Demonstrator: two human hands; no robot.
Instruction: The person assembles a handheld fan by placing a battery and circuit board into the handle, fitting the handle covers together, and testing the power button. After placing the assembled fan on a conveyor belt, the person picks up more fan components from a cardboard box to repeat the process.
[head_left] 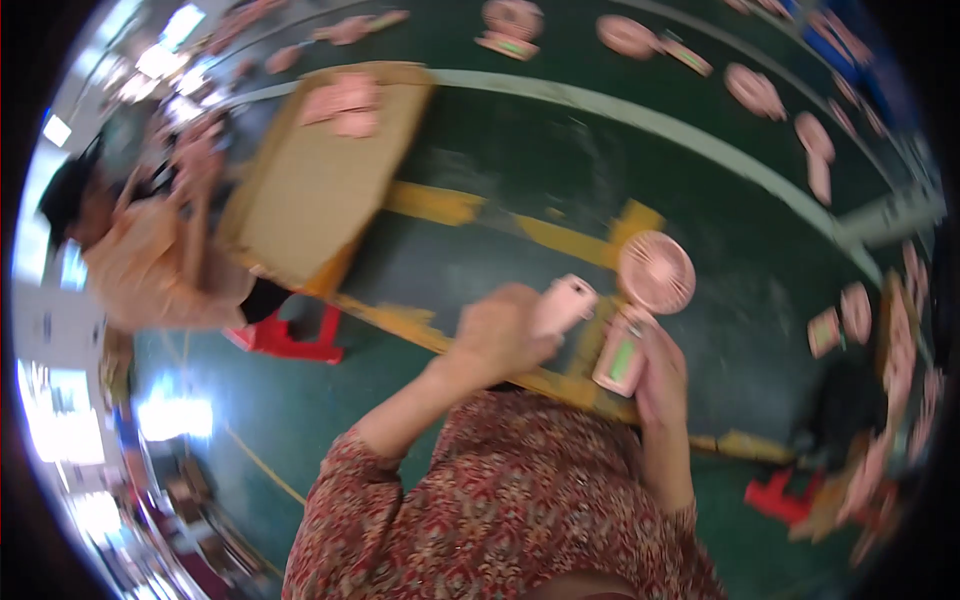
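Note:
My left hand (497, 335) is closed around a small pink plastic piece (566, 304), boxy with rounded edges and a dark spot near its upper end. Just to the right, my right hand (665, 376) grips a pink handheld fan (656, 272) by its handle. The fan's round slatted head points up and away from me. A green patch shows on the front of its handle. The two pink things are close together but apart, above the near edge of the green work surface (470, 262).
A shallow cardboard tray (310, 200) with several pink pieces (345, 102) lies at left. Other fans (628, 37) lie along the far side, beyond a pale curved strip (600, 103). At far left a co-worker (150, 250) sits by a red stool (300, 337). Another red stool (782, 497) stands at right.

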